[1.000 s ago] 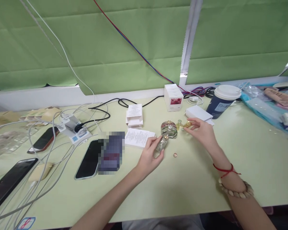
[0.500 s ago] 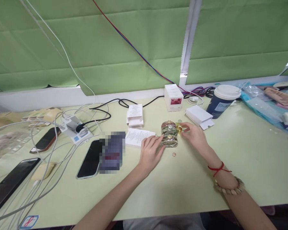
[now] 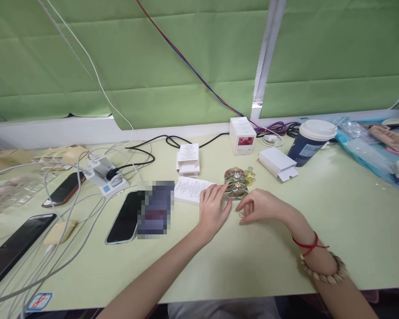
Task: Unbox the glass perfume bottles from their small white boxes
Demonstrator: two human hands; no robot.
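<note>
Several small clear glass bottles (image 3: pixel 236 191) with gold-coloured necks are lined up in a row on the table, one behind another. My left hand (image 3: pixel 214 210) rests at their left side, fingers stretched out, fingertips at the front bottle. In front of the bottles lies a small round gold-pink piece (image 3: pixel 241 215). My right hand (image 3: pixel 262 207) is lowered over it, thumb and forefinger apart on either side of the piece. Behind that hand sit several small yellow-green caps (image 3: pixel 250 180), right of the bottles.
White boxes (image 3: pixel 242 135) and an opened carton (image 3: pixel 277 164) stand behind. A lidded paper cup (image 3: pixel 307 141) is at the back right. A printed white box (image 3: pixel 193 190) and a phone (image 3: pixel 126 219) lie left, beyond them a power strip (image 3: pixel 104 177) with tangled cables.
My right hand has moved from the caps beside the bottles toward me, down to the small round piece. My left hand stays by the bottles, shifted only slightly.
</note>
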